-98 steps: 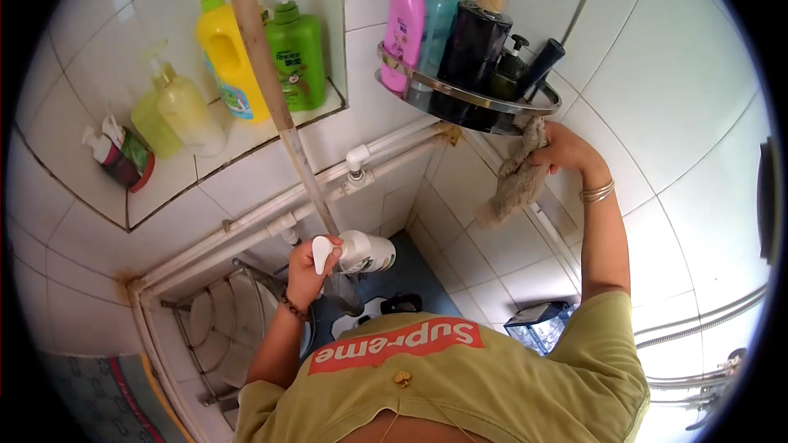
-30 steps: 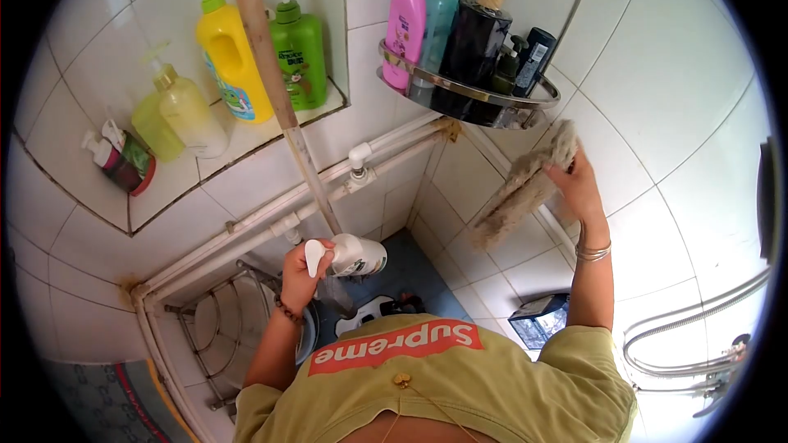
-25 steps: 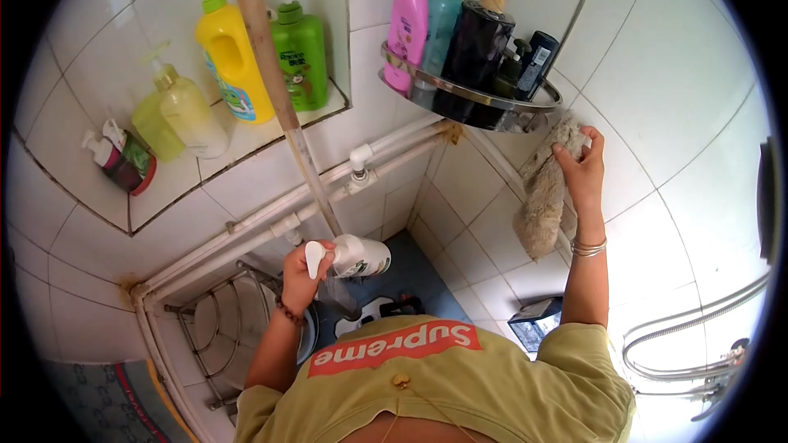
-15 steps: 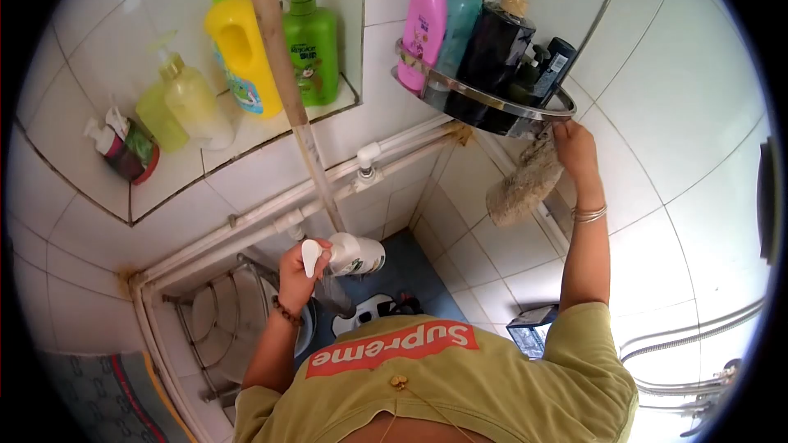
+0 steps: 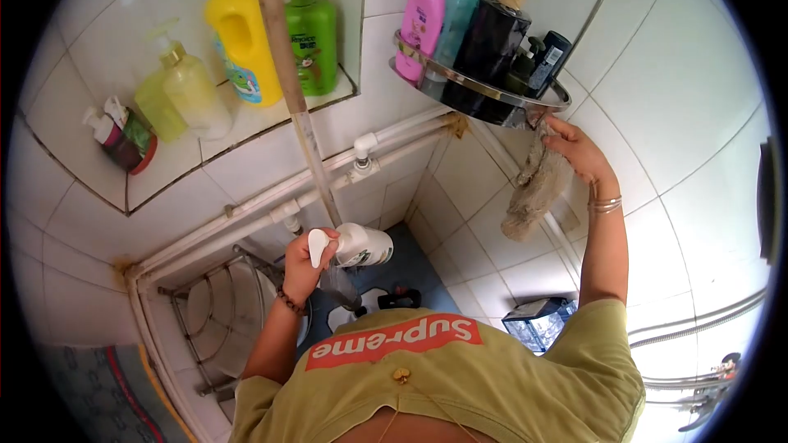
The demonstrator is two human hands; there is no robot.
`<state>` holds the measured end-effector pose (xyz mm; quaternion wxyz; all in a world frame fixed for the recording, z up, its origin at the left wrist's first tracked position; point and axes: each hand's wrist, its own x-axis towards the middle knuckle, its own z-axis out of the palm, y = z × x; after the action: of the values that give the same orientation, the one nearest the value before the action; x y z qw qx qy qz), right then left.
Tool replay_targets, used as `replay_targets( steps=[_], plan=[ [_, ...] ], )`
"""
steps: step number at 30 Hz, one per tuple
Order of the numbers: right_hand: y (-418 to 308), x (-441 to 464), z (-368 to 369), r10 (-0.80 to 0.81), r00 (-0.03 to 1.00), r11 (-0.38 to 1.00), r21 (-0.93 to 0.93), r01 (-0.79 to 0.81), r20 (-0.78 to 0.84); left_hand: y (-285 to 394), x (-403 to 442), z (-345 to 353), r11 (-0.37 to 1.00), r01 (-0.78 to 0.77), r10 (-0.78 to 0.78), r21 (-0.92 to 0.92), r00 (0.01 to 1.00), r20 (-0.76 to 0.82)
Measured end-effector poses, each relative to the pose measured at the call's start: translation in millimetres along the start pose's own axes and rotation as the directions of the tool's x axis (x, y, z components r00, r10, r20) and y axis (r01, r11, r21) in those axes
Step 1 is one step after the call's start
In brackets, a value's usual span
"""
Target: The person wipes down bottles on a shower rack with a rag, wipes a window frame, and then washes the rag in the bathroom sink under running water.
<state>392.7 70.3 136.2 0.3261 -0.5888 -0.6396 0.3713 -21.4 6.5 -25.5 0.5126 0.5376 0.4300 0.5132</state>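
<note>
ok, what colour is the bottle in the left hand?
The bottle is white, and so is its top; head view shows it.

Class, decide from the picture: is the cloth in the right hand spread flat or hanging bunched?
Hanging bunched: the cloth droops, creased and narrow, from the right hand, below the corner shelf's rim.

"Supreme": white letters on red panel (image 5: 394, 343) across chest of olive T-shirt (image 5: 533, 369), upside down in this view. "Rejoice": white lettering on green pump bottle (image 5: 316, 29) in wall niche, smaller Chinese characters below it, too small to read surely. Print on 4 others illegible: yellow bottle (image 5: 246, 33) with blue label; pink bottle (image 5: 421, 16) on corner rack (image 5: 492, 92); dark tube (image 5: 552, 59), pale label; white pump bottle (image 5: 373, 244) in left hand (image 5: 309, 262), green-marked label.
</note>
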Motion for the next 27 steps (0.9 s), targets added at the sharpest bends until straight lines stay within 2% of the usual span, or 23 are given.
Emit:
replay_targets(
  steps=[2,6,8,12,14,15,17,18,21,22,25,27],
  plan=[
    [5,-2,5,-0.064,0.989,0.995,-0.083,0.054,-0.131,0,-4,-2,1.0,-0.006,0.006,-0.003,1.0,-0.015],
    [-6,-8,10,-0.037,0.994,0.995,-0.093,0.028,-0.099,0,-9,-12,0.999,0.005,-0.003,0.036,0.999,-0.042],
    [-20,-16,16,-0.041,0.983,0.947,-0.322,-0.02,-0.18,1,-11,-18,1.0,0.009,-0.007,0.023,0.997,-0.072],
    [-51,-29,30,0.0,0.997,0.923,-0.384,-0.03,-0.078,3,-16,-30,1.0,0.012,-0.009,0.026,0.991,-0.13],
    [-57,-29,43,-0.308,0.935,0.829,-0.532,0.173,-0.175,3,-16,-32,0.999,0.023,-0.017,0.036,0.99,-0.139],
    [-54,-23,46,-0.302,0.938,0.831,-0.529,0.172,-0.169,5,-16,-33,0.998,0.024,-0.017,0.051,0.989,-0.145],
    [-46,-5,52,-0.281,0.948,0.594,-0.803,0.046,-0.153,10,-15,-33,0.997,0.029,-0.018,0.065,0.988,-0.153],
    [-47,-4,54,-0.278,0.95,0.593,-0.804,0.055,-0.14,11,-14,-33,0.997,0.037,-0.027,0.063,0.986,-0.163],
    [-51,3,64,-0.07,0.983,0.829,-0.557,-0.037,-0.169,13,-11,-38,0.997,0.038,-0.027,0.067,0.988,-0.154],
    [-52,4,66,-0.064,0.986,0.827,-0.562,-0.033,-0.153,15,-12,-40,0.997,0.051,-0.04,0.061,0.985,-0.166],
    [-59,7,59,0.036,0.99,0.831,-0.546,-0.104,-0.135,15,-8,-39,0.999,-0.047,0.043,-0.015,0.984,-0.172],
    [-70,7,58,0.171,0.983,0.829,-0.529,-0.181,-0.069,17,-8,-39,0.999,-0.042,0.041,-0.003,0.987,-0.153]
  ],
)
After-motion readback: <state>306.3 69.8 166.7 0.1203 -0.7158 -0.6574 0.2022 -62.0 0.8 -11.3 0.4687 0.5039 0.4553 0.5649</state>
